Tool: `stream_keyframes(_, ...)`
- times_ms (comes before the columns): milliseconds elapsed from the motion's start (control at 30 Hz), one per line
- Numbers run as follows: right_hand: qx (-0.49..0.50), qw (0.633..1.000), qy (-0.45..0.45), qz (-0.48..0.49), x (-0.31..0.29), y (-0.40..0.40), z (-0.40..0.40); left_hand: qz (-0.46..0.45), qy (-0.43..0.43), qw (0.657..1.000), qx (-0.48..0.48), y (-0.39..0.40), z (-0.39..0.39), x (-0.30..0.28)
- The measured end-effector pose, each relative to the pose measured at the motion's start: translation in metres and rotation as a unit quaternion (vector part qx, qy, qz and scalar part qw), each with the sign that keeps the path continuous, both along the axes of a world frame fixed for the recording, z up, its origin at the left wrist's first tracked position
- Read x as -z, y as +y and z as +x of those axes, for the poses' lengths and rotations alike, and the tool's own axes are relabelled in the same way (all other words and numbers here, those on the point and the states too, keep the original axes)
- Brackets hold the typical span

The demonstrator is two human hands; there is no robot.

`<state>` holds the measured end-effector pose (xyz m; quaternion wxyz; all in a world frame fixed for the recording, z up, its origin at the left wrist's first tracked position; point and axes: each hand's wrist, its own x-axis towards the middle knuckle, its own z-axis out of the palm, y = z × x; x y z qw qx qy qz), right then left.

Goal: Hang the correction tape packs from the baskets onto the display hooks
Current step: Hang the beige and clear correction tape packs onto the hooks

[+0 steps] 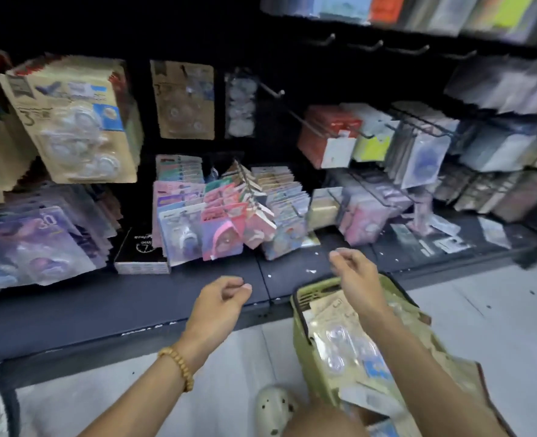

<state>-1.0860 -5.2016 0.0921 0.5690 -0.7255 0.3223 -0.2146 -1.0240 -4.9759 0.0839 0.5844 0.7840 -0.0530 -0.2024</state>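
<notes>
Both hands are hovering in front of the display with nothing in them: the left hand point(221, 299), with a beaded bracelet point(178, 365) on its wrist, is hanging over the dark bottom shelf point(103, 310) with its fingers loosely curled and the thumb close to the fingertips, and the right hand point(357, 275) is reaching forward above the green basket point(303, 329), its fingers likewise loosely bent and holding nothing. The two hands are staying apart from each other and touching no pack. The basket is sitting on the pale floor point(481, 310) just beside the shelf edge, and it is holding a pile of tan-backed correction tape packs point(346, 339) with clear blisters, lying flat and overlapping. More packs of the same kind are hanging in a thick bunch point(74, 121) on a hook at the upper left, and one is hanging alone point(183, 100) further right, next to a clear pack point(240, 104). An empty hook point(271, 89) is sticking out just to the right of that clear pack, and several bare hooks point(368, 45) are showing along the dark panel above. Colourful small packs point(226, 212) are crowding the hooks lower down in the middle, and purple packs point(37, 238) are hanging at the lower left. A pale perforated shoe point(275, 408) is showing at the bottom edge beside the basket.
</notes>
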Motion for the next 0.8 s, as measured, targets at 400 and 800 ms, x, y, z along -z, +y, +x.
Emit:
stream_keyframes(400,0.096,0.977,0.179,-0.062,0.059,-0.142,-0.145,0.129,-0.028,0.948,0.288,-0.147,-0.051,0.059)
stream_keyframes(800,-0.063,0.974,0.200,0.090,0.145,-0.175,-0.085,0.279,-0.065,0.861,0.419,-0.251,0.020,0.150)
